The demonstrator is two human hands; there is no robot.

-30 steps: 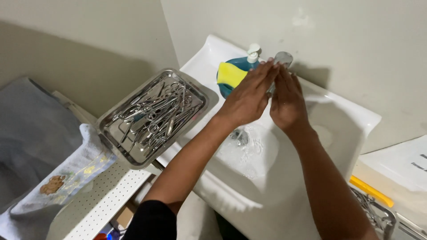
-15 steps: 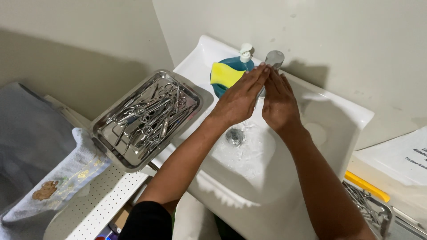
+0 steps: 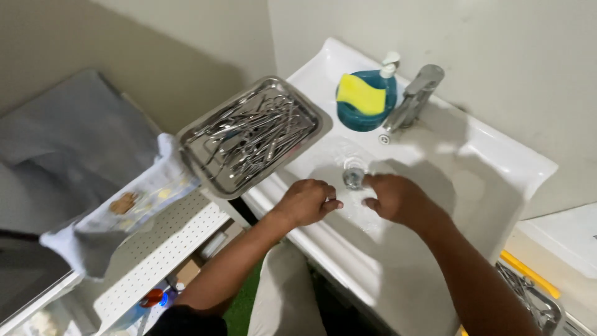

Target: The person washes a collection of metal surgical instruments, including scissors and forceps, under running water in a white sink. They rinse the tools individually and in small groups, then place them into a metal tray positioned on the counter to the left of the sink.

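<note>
Over the white sink (image 3: 472, 186) at the centre of the frame, both hands hang low in the basin, apart from each other and holding nothing. At centre left the left hand (image 3: 308, 202) is loosely curled, fingers bent inward, and the right hand (image 3: 395, 198) just right of it is also half closed, its fingertips near the metal drain (image 3: 354, 177); whether either touches the basin cannot be told. Toward the upper middle stands the tap (image 3: 415, 94), with a blue soap bottle (image 3: 365, 102) and a yellow sponge (image 3: 360, 94) leaning on it. A steel tray (image 3: 196, 137) of tangled tools (image 3: 255, 134) rests on the sink's left edge. Another tray (image 3: 528, 302) at lower right is cut off by the frame.
</note>
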